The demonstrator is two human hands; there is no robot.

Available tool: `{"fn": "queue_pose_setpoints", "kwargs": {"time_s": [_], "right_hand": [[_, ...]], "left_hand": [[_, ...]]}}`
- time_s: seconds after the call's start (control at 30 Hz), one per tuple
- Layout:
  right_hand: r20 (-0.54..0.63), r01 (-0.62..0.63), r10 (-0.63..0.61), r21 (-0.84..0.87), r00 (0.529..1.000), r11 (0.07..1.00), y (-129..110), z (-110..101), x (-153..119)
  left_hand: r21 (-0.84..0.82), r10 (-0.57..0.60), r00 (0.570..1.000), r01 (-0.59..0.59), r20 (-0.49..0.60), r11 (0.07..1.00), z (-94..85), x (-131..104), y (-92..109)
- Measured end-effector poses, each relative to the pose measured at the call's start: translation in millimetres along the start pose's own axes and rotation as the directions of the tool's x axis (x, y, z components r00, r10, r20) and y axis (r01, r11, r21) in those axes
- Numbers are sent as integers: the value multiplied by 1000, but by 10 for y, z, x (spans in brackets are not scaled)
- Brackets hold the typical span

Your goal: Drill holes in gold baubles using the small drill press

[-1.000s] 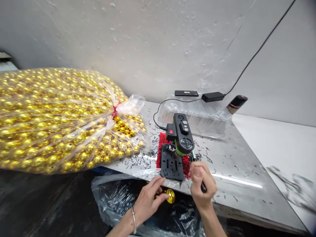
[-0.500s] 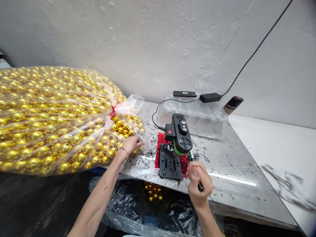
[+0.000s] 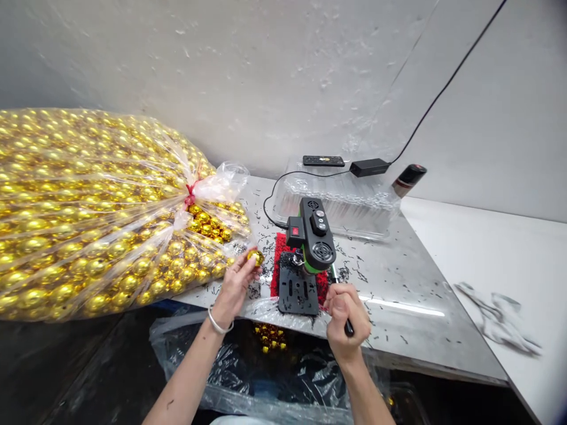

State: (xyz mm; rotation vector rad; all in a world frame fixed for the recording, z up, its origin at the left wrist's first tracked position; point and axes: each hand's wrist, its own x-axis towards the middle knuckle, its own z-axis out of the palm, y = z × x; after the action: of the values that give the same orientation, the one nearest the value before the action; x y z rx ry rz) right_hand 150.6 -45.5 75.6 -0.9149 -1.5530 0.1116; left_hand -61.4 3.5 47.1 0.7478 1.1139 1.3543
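Note:
Between the fingertips of my left hand (image 3: pixel 239 277) is a shiny gold ball (image 3: pixel 256 257), just left of the small black machine (image 3: pixel 317 236). My right hand (image 3: pixel 348 316) is wrapped round the machine's black-ended lever handle (image 3: pixel 349 328). The machine has a flat slotted black base plate (image 3: pixel 297 298) on a red mat (image 3: pixel 279 265) strewn with black bits. A big clear bag (image 3: pixel 88 218) full of gold balls lies at the left, tied with red string and torn open near the knot.
Behind the machine, a clear plastic tray (image 3: pixel 345 206) bears a black power adapter (image 3: pixel 370 167) and a remote (image 3: pixel 323 160). A spray can (image 3: pixel 410 179) leans beside it. A cloth (image 3: pixel 496 319) lies at the right. Below the table edge, a plastic bag (image 3: pixel 217 366) holds gold balls (image 3: pixel 270 337).
My left hand has come out of the bag's opening with a gold ball in its fingers, turned upward. My right hand stays on the lever. The view has shifted slightly.

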Motion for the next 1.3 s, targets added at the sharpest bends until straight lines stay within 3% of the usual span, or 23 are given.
{"fn": "queue_pose_setpoints", "kwargs": {"time_s": [0.1, 0.2, 0.4, 0.57, 0.67, 0.77, 0.83, 0.9, 1.0, 1.13, 1.3], "right_hand": [[14, 7, -7, -17, 1000, 1000, -13, -6, 10], [42, 30, -28, -41, 999, 999, -22, -23, 25], [48, 42, -40, -48, 998, 998, -24, -32, 38], [51, 26, -25, -35, 998, 999, -26, -26, 30], [51, 26, -24, -38, 998, 999, -22, -26, 23], [46, 30, -28, -38, 999, 999, -20, -26, 20], [49, 27, -25, -37, 998, 999, -21, -27, 21], [54, 24, -22, -36, 998, 999, -25, -28, 21], [54, 26, -24, -33, 998, 999, -25, -30, 22], [54, 36, -34, -35, 998, 999, -13, -28, 19], [50, 32, -30, -35, 998, 999, -12, -30, 14]], "left_hand": [[-290, -288, 950, 312, 123, 905, 174, -175, -189], [-356, -407, 894, 449, 189, 820, 296, -234, -335], [-224, -395, 906, 421, 154, 879, 397, -210, -383], [-265, -369, 919, 393, 136, 880, 393, -181, -314], [-150, -305, 948, 316, 92, 937, 383, -141, -370], [129, -152, 986, 142, 71, 981, 396, -97, -500], [325, -24, 994, -11, 103, 946, 416, -81, -585], [506, 80, 984, -150, 157, 849, 437, -74, -647], [687, 219, 941, -337, 256, 644, 459, -66, -698], [736, 380, 839, -532, 390, 419, 461, -49, -748], [703, 450, 741, -649, 499, 289, 407, -36, -802]]}}
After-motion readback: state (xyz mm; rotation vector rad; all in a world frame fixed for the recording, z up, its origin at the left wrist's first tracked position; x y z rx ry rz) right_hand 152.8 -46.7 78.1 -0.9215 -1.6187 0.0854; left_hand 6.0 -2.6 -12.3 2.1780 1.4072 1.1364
